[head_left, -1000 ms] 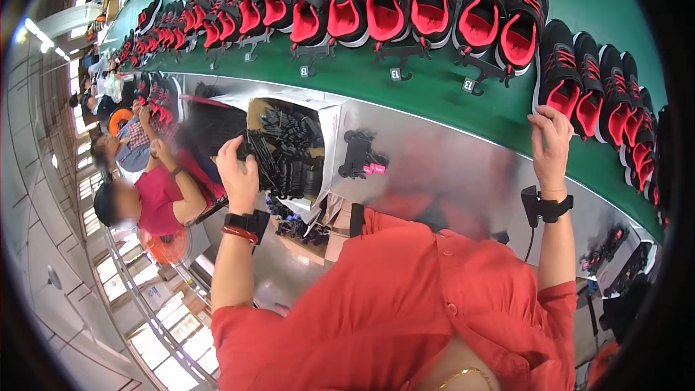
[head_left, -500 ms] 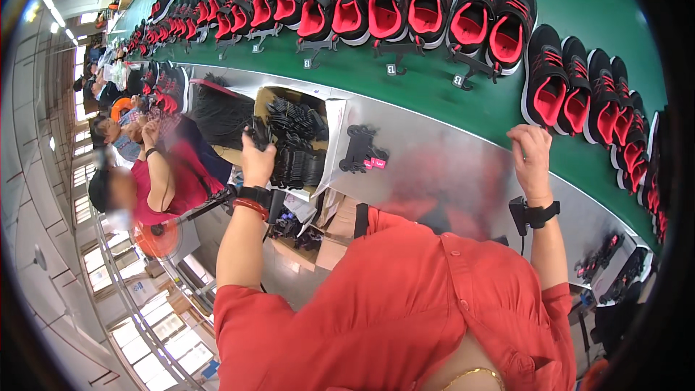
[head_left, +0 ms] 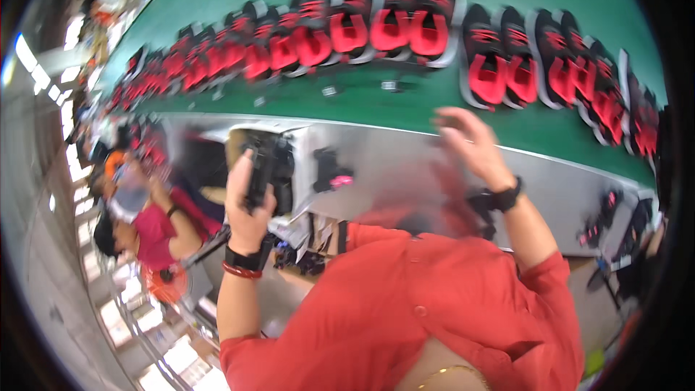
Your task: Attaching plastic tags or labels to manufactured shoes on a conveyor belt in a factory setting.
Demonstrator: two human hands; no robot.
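My left hand [head_left: 248,206] is closed around a bunch of black plastic shoe hangers [head_left: 260,166], blurred by motion, in front of an open carton [head_left: 235,141] at the left. My right hand [head_left: 474,146] is raised at the near edge of the green conveyor belt [head_left: 427,94], fingers loosely bent and apart, with nothing in them. Beyond it stand pairs of black sneakers [head_left: 499,58] with red linings and laces. Some pairs at the middle and left have black hangers [head_left: 391,87] at their heels.
A metal ledge [head_left: 391,159] runs along the belt, with a few black hangers with pink tags [head_left: 331,172] on it. Further left, a co-worker in a dark pink top [head_left: 156,239] sits by the belt. More tagged hangers [head_left: 597,221] lie at the right.
My left hand has drawn back from the carton, and a larger bunch of hangers shows in it. My right hand has moved left, its fingers more spread. The whole view has shifted.
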